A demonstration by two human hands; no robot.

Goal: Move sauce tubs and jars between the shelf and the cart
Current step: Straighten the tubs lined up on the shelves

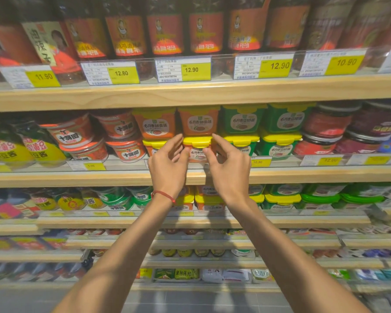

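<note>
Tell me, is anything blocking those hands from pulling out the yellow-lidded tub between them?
Both the left hand and right hand grip the orange tub. But a second tub sits on its lid, and a clear rail fronts the shelf.

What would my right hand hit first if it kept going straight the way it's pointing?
The right hand would meet the yellow-lidded orange tub directly in front of it; whether it already touches is unclear.

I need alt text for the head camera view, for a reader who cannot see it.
The left hand and right hand grip an orange sauce tub at its yellow lid on a wooden shelf, under a second orange tub. Green tubs stand beside it; red-labelled jars fill the shelf above.
</note>
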